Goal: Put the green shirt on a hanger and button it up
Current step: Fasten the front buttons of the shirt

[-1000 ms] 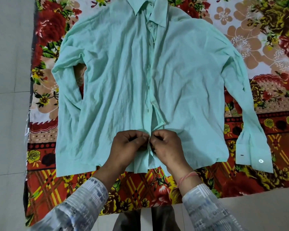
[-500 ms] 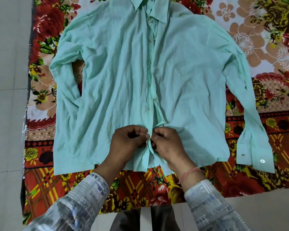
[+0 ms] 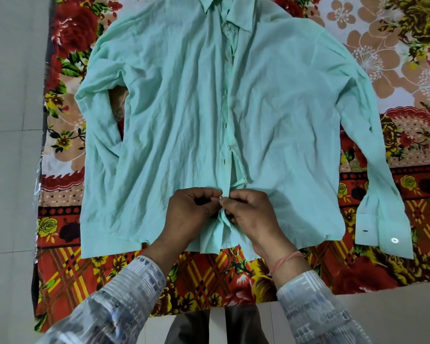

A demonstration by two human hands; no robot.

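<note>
The pale green shirt (image 3: 184,108) lies flat and front-up on a floral blanket, collar at the far side, sleeves spread to both sides. Its front placket runs down the middle with small dark buttonholes showing. My left hand (image 3: 191,212) pinches the left edge of the placket near the hem. My right hand (image 3: 251,214) pinches the right edge, fingertips meeting the left hand's. The fabric bunches between them. Just above my right hand a small white button (image 3: 245,181) shows on a folded flap. No hanger is visible.
A red, yellow and cream floral blanket (image 3: 358,269) covers the floor under the shirt. Grey floor tiles (image 3: 10,145) lie to the left and along the near edge. The right cuff (image 3: 382,234) with a white button rests on the blanket.
Both hands stay pinched on the lower placket, working the fabric slightly. The view has shifted a little; the shirt has not moved.
</note>
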